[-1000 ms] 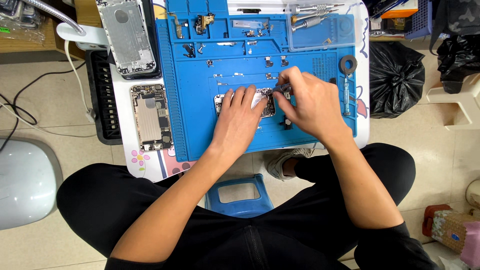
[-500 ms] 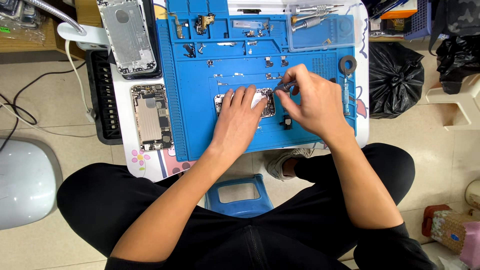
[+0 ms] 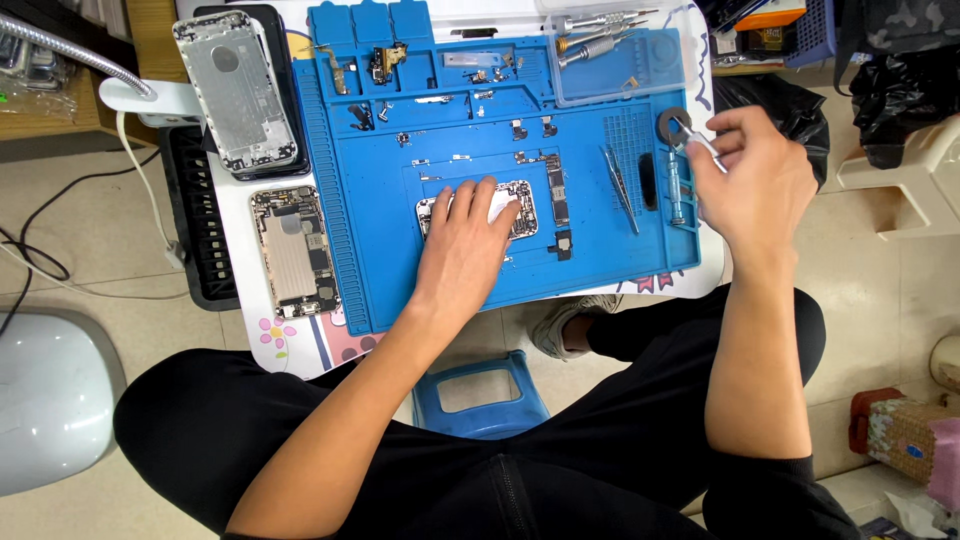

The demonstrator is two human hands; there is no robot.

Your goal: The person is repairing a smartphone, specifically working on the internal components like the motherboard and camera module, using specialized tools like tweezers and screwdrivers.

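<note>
My left hand (image 3: 468,243) rests flat on a small opened phone frame (image 3: 520,207) in the middle of the blue work mat (image 3: 380,240). My right hand (image 3: 752,180) is at the mat's right edge, fingers closed on a thin metal tool (image 3: 692,137) near a black tape ring (image 3: 664,124). Tweezers (image 3: 620,187) and a blue-handled screwdriver (image 3: 676,190) lie on the mat just left of that hand. A narrow circuit board (image 3: 556,189) lies beside the phone frame.
Two opened phone bodies, one silver (image 3: 238,92) and one with exposed parts (image 3: 293,251), lie left of the mat. A clear lid with screwdrivers (image 3: 612,48) is at the back right. A black bag (image 3: 905,80) and a blue stool (image 3: 478,396) are nearby.
My right hand has left the phone frame and moved right to the mat's edge, holding the thin tool. My left hand stays on the phone frame.
</note>
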